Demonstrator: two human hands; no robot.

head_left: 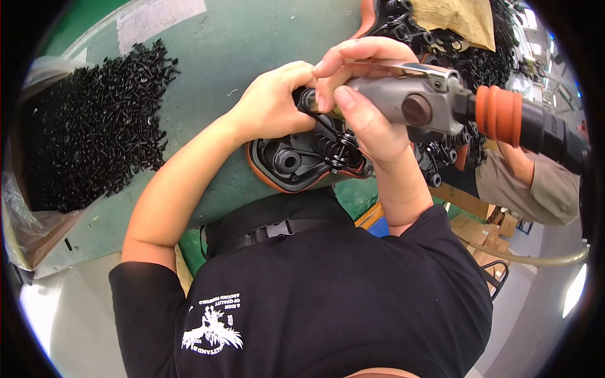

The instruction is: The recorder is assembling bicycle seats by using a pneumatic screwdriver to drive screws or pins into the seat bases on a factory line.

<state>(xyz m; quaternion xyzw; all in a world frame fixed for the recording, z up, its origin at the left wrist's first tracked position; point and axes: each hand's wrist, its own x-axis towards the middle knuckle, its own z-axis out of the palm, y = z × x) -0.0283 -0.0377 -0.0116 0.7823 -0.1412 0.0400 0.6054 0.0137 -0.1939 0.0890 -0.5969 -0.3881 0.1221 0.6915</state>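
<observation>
My right hand [378, 120] is wrapped round a grey metal air screwdriver [403, 94]. Its black hose end with an orange sleeve [498, 116] runs off to the right. The tool's nose lies by the round black end of an orange-rimmed black part [283, 167], which has springs and a round hub on it. My left hand [271, 104] curls round that end of the part, thumb below and fingers above, its fingertips close to my right fingers. Exactly where the tool's tip touches is hidden by my hands.
A large heap of small black screws [101, 126] lies on clear plastic at the left of the green table [233, 57]. Black spring-like parts [435, 57] and brown paper [457, 22] are at the far right. Another person's sleeve [535, 183] and cardboard boxes [482, 236] show at the right.
</observation>
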